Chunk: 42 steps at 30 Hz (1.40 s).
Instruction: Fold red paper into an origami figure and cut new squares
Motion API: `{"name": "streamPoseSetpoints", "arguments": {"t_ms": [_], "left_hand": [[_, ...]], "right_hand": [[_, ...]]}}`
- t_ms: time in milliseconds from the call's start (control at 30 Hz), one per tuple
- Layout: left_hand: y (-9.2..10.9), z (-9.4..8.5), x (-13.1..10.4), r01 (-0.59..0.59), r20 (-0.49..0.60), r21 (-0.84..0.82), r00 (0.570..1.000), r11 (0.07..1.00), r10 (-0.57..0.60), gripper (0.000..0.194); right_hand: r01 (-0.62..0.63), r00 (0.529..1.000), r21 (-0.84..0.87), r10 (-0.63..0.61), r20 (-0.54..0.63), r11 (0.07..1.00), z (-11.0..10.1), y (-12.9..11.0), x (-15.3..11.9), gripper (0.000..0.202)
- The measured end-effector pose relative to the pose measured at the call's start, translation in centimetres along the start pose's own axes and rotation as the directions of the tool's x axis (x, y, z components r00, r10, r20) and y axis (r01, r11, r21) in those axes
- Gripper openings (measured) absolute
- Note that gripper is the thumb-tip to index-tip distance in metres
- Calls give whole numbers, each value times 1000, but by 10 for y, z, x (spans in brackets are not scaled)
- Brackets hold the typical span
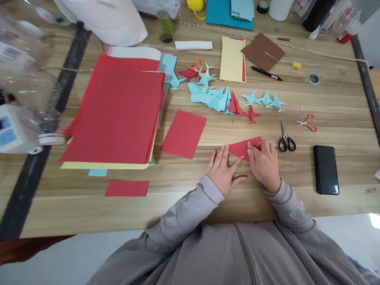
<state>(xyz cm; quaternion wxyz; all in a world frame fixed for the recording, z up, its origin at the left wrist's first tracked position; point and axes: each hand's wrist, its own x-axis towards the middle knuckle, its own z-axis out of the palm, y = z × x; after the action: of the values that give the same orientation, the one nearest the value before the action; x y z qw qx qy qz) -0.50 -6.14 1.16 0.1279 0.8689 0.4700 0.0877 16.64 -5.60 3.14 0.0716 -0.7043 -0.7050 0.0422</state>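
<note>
A folded piece of red paper (241, 148) lies flat on the table between my hands. My left hand (222, 169) rests with spread fingers, its fingertips on the paper's left end and lower edge. At the paper's right end, my right hand (264, 164) has its fingers curled together, with thumb and fingertips pressing on the paper. Left of my hands is a loose red sheet (184, 134). Folded paper cranes in light blue (251, 97) and red (252, 114) lie just beyond the folded paper.
To the right are black-handled scissors (286, 138), small orange scissors (308, 123) and a phone (325, 170). A stack of large red sheets (115, 114) covers the left side, with a small red rectangle (127, 188) in front. A black pen (266, 73) lies beside brown paper (263, 51).
</note>
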Motion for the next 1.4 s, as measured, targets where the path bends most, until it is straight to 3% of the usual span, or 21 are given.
{"name": "streamPoseSetpoints", "arguments": {"t_ms": [200,333,467,833,1033,1167,1267,1400], "left_hand": [[7,8,-2,-31,-9,4,999,1000,31,72],[24,18,0,-100,16,44,995,994,99,76],[38,22,2,-64,40,41,997,997,63,86],[44,22,0,-99,21,-71,995,993,100,67],[20,16,2,-187,19,-60,982,981,188,59],[-5,13,14,-113,-36,-27,993,993,112,52],[-16,13,26,-98,-40,-40,994,994,97,44],[-20,12,34,-90,-57,-37,994,995,88,40]], "right_hand": [[8,1000,21,-8,8,1000,2,5,4,40],[11,1000,28,-11,2,1000,3,7,6,40],[-6,1000,20,6,-5,1000,4,6,5,39],[3,999,42,-1,-43,999,8,8,6,40],[3,999,60,1,-54,998,9,10,0,40],[13,1000,54,-13,-10,998,6,1,-12,41],[39,999,-58,-41,-34,998,5,-12,-23,40],[277,961,-100,-276,18,956,6,-25,-32,36]]}}
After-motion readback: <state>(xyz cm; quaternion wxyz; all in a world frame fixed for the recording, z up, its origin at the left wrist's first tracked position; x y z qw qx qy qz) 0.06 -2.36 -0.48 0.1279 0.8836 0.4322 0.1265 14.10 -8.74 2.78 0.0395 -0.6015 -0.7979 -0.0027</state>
